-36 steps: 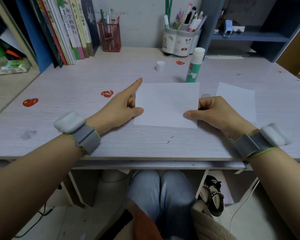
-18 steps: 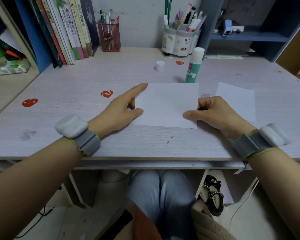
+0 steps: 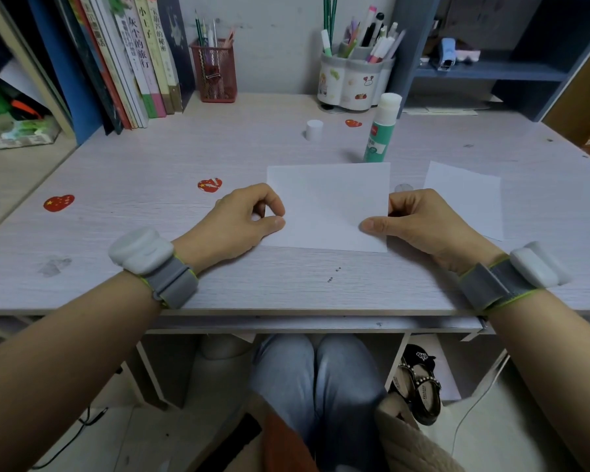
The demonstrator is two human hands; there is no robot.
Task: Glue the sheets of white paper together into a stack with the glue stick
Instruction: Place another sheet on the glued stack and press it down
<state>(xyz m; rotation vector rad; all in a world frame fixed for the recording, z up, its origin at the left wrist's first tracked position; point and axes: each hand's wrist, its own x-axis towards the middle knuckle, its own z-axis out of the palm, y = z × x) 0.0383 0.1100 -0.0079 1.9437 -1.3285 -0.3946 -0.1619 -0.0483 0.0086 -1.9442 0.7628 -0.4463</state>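
Head view: a white sheet (image 3: pixel 327 206) lies flat at the middle of the desk (image 3: pixel 150 172). The left hand (image 3: pixel 242 221) rests at the sheet's 9 o'clock edge, fingers curled in, thumb tip on the paper's margin; whether the fingers pinch the edge or only press beside it cannot be told, since the curled fingers hide the contact. The right hand (image 3: pixel 419 221) sits at the 3 o'clock edge, thumb laid on top of the sheet and the fingers folded at its border, hiding that edge; it seems to nip the paper, though the underside is out of sight. How many sheets lie in this pile is not readable.

A second sheet (image 3: pixel 467 195) lies at 3 o'clock of the first, apart from it, its near corner covered by the right hand. The glue stick (image 3: pixel 382 127) stands upright at 12 o'clock, uncapped, its base just beyond the sheet's far right corner. Its cap (image 3: pixel 314 130) stands at 11 o'clock, well apart. Behind, at 12 o'clock, a pen holder (image 3: pixel 353 83); at 11, a red mesh cup (image 3: pixel 215 76) and books (image 3: pixel 140 59), their tops cut off. Both wrists wear grey bands (image 3: pixel 169 279) with white units. Forearms run off the frame's lower corners.
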